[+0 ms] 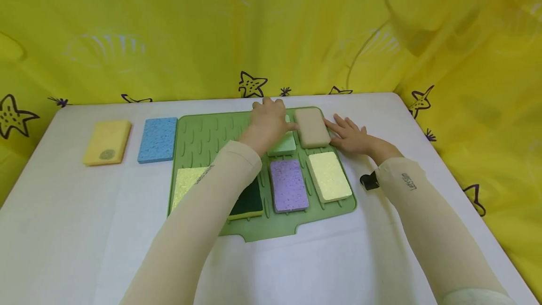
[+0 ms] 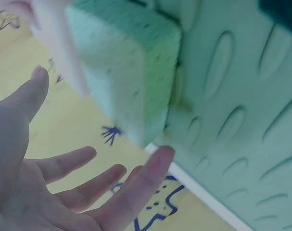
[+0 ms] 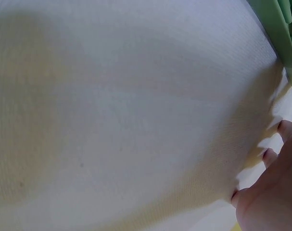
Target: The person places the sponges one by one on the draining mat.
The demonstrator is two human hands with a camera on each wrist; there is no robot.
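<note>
My left hand (image 1: pixel 268 124) is over the pale green sponge (image 1: pixel 284 144) at the back of the green ridged mat (image 1: pixel 203 131). In the left wrist view its fingers are spread and extended beside the pale green sponge (image 2: pixel 117 72), not wrapped round it. My right hand (image 1: pixel 351 138) rests at the mat's right edge with fingers extended; its thumb side is against or very near the beige sponge (image 1: pixel 312 127). The right wrist view shows only part of that hand (image 3: pixel 275 183), its fingertips on the white cloth. My left forearm hides part of the mat.
In front on the mat lie a purple sponge (image 1: pixel 289 186), a cream sponge (image 1: pixel 329 176), a dark green sponge (image 1: pixel 250 201) and a pale yellow sponge (image 1: pixel 186 185). Left of the mat are a blue sponge (image 1: pixel 157 140) and a yellow-orange one (image 1: pixel 107 141). A yellow patterned curtain (image 1: pixel 190 36) stands behind.
</note>
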